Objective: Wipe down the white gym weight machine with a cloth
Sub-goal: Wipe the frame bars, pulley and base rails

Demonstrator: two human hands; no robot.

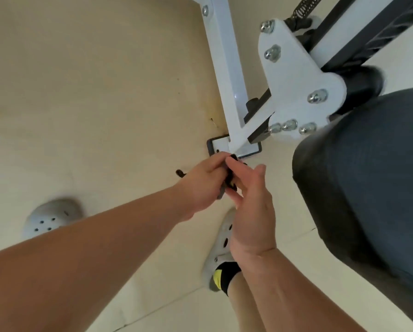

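Observation:
The white gym weight machine (227, 68) stands ahead of me, a white post running down to a foot plate (218, 146) on the floor, with a bolted white bracket (294, 75) to its right. Both my hands meet just below the foot plate. My left hand (200, 185) grips a small dark object (229, 179), with a black end sticking out past its knuckles (180, 173). My right hand (251, 212) pinches the same object from the other side. I cannot tell whether this object is a cloth, since the fingers hide most of it.
A large black padded seat (368, 188) fills the right side, close to my right forearm. Black rails and a spring (303, 10) run off the top right. My two grey perforated shoes (52, 219) (222, 245) stand on the beige floor (93, 92).

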